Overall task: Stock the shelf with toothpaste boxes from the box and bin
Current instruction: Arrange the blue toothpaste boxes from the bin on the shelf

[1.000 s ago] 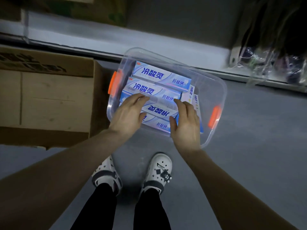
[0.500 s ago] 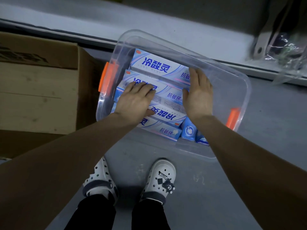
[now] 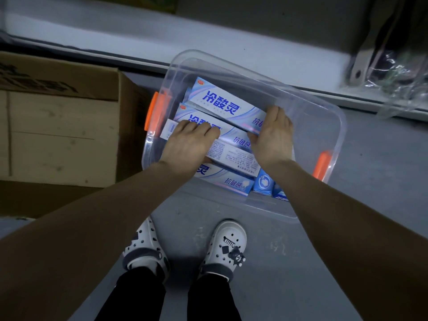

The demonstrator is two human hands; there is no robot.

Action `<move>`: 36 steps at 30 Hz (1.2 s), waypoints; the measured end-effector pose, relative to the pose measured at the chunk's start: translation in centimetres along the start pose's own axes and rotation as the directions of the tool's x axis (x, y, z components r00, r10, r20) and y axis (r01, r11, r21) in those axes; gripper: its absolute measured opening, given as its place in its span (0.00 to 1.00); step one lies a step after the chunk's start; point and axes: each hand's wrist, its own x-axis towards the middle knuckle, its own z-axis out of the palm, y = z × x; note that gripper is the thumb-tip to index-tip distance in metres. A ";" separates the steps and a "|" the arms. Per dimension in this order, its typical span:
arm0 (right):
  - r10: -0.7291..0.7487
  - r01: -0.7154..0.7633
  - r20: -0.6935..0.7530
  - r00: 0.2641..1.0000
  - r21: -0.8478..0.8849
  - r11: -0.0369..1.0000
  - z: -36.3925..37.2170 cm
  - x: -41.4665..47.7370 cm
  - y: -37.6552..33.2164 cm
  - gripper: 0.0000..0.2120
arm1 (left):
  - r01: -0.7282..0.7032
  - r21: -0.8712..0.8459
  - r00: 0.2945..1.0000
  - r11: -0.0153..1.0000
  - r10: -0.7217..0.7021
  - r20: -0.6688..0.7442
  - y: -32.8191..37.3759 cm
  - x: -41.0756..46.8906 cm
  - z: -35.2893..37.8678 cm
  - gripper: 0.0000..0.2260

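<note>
Left hand (image 3: 190, 142) grips toothpaste box (image 3: 234, 156) in clear bin (image 3: 324, 117); right hand (image 3: 274, 135), fingers straight, touches right ends of neighbouring boxes (image 3: 222, 105).

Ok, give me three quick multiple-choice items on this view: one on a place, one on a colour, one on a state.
1. The carton sits: A) left of the bin B) inside it C) on top of it.
2. The latches are: A) green B) orange C) black.
3. The bin is: A) lidded B) upturned C) open.
Key: 1 A, it stands beside the bin's left end; 2 B, both show orange; 3 C, no lid, and left hand and right hand are on boxes inside.
</note>
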 end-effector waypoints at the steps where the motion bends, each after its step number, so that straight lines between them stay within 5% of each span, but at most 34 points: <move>1: 0.013 -0.014 0.019 1.000 0.017 1.000 -0.6 -0.5 0.3 0.25 | 0.001 0.010 1.000 1.000 -0.001 0.003 0.1 -0.2 -0.6 0.27; 5: 0.092 -0.104 0.186 0.978 0.060 0.993 -5.1 -3.0 1.8 0.28 | 0.014 0.002 0.998 1.000 -0.014 0.054 1.0 -1.3 -3.8 0.30; 9: 0.292 -0.360 0.373 0.881 0.125 0.925 -10.6 -5.7 3.2 0.28 | 0.057 -0.001 0.987 0.998 -0.056 0.147 2.1 -3.2 -7.8 0.29; 12: 0.379 -0.466 0.405 0.832 0.142 0.873 -15.4 -7.9 3.6 0.27 | 0.196 -0.026 0.948 0.980 -0.183 0.260 2.7 -4.6 -11.3 0.27; 15: 0.429 -0.529 0.384 0.817 0.204 0.824 -19.9 -10.2 3.0 0.28 | 0.499 -0.228 0.837 0.836 -0.396 0.378 3.4 -5.4 -15.1 0.23; 18: 0.419 -0.519 0.338 0.843 0.306 0.798 -24.8 -12.8 1.9 0.31 | 0.645 -0.423 0.759 0.636 -0.470 0.450 5.0 -5.4 -20.6 0.20; 22: 0.387 -0.490 0.310 0.868 0.414 0.767 -31.3 -16.0 -0.1 0.39 | 0.614 -0.545 0.788 0.571 -0.411 0.457 8.1 -5.5 -28.8 0.18; 28: 0.396 -0.442 0.203 0.896 0.503 0.743 -42.1 -20.4 -2.5 0.23 | 0.543 -0.656 0.840 0.525 -0.355 0.411 12.0 -7.5 -40.1 0.17; 36: 0.431 -0.391 0.132 0.892 0.704 0.593 -54.8 -26.0 -3.2 0.20 | 0.443 -0.783 0.888 0.437 -0.337 0.315 17.4 -10.8 -52.4 0.16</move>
